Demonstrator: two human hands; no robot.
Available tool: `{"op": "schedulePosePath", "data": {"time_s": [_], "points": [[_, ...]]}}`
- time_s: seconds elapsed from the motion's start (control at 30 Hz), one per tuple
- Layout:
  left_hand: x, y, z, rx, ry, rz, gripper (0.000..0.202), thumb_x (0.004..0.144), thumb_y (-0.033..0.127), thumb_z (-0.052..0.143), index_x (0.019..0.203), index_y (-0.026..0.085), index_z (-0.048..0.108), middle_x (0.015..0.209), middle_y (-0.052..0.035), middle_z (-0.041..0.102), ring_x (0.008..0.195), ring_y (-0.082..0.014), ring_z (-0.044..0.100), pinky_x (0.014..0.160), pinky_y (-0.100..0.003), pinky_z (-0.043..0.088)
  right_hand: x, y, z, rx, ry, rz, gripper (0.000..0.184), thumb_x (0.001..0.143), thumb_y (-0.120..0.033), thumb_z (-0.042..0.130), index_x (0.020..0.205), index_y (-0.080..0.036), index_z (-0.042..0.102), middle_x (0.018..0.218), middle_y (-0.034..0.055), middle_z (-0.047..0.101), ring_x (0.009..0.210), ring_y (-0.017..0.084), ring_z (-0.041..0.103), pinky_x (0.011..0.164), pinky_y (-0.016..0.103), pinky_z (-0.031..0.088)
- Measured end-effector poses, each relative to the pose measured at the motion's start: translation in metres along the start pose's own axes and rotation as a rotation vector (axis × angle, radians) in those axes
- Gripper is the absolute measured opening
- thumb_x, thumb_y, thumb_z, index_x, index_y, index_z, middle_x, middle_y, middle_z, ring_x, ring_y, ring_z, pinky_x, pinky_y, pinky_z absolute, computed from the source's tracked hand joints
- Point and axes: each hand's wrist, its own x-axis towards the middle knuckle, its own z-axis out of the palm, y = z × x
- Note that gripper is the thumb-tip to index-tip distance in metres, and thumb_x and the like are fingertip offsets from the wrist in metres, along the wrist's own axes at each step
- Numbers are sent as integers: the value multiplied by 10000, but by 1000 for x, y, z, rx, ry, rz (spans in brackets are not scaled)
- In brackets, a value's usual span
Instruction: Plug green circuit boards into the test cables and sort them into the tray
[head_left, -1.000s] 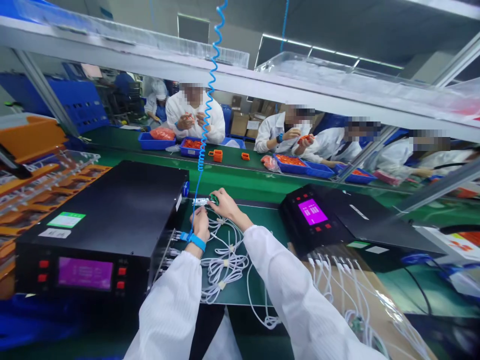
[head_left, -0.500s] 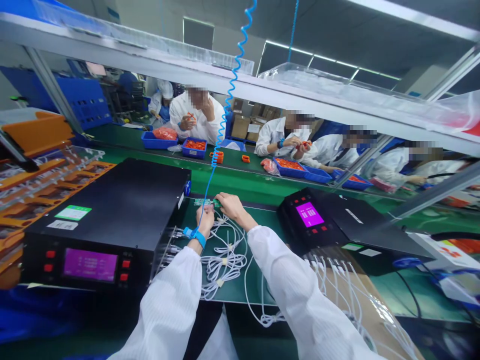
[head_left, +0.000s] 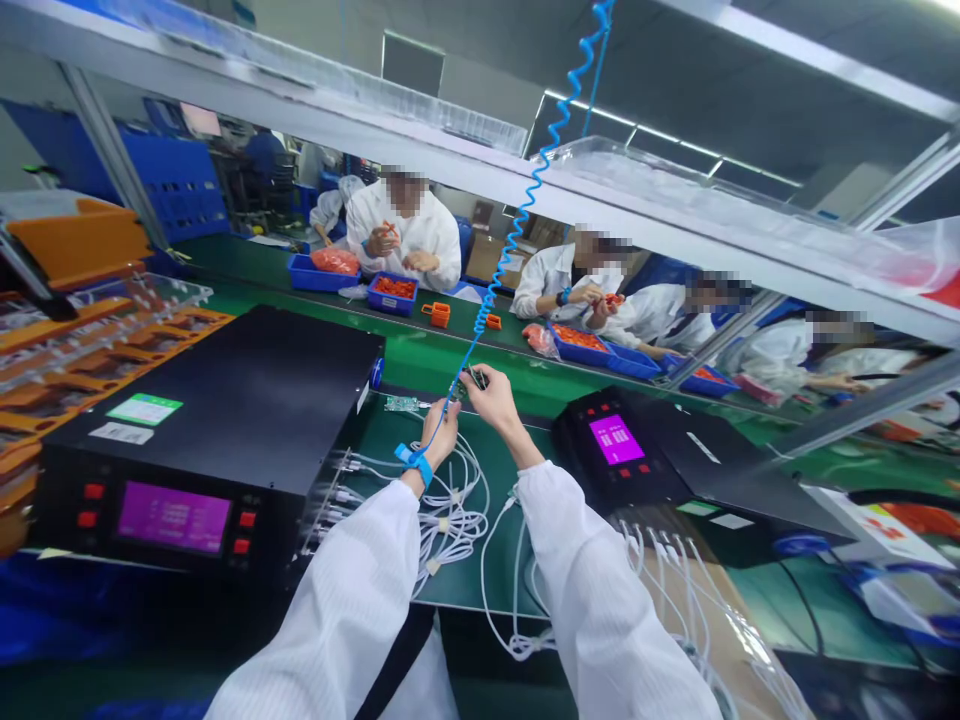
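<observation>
My right hand (head_left: 491, 398) is raised above the green mat (head_left: 517, 470), fingers pinched on a small dark circuit board (head_left: 474, 378). My left hand (head_left: 442, 433), with a blue wrist strap (head_left: 415, 462), is closed just below and to the left of it, seemingly on a white cable end. A second small green board (head_left: 403, 404) lies on the mat beside the big black tester (head_left: 225, 410). White cables (head_left: 454, 510) lie in a tangle on the mat under my forearms.
A second black tester with a pink screen (head_left: 616, 438) sits to the right, white cables (head_left: 675, 570) trailing from it. Orange trays (head_left: 90, 340) stand at the left. A blue coiled cord (head_left: 525, 210) hangs from above. Across the green conveyor (head_left: 420, 345) several people in white coats handle orange parts over blue bins (head_left: 390, 292).
My right hand has lifted up and to the right off the mat with a small board. My left hand followed it. One green board stays on the mat.
</observation>
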Motion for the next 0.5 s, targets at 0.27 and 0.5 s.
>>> {"op": "schedulePosePath", "data": {"time_s": [0.27, 0.5], "points": [[-10, 12, -10, 114, -215, 42, 313, 951, 325, 606, 671, 195, 656, 576, -12, 604, 580, -167, 556, 648, -277, 420, 19, 32, -5, 465, 47, 368, 376, 668, -345, 908, 637, -190, 566, 511, -76, 457, 478, 73, 361, 440, 223, 310], [-28, -4, -21, 146, -87, -133, 152, 937, 231, 617, 807, 178, 676, 731, -67, 706, 636, -190, 626, 687, -306, 483, 54, 57, -32, 847, 271, 590, 420, 860, -249, 784, 702, -249, 394, 497, -120, 366, 402, 50, 294, 319, 153, 243]]}}
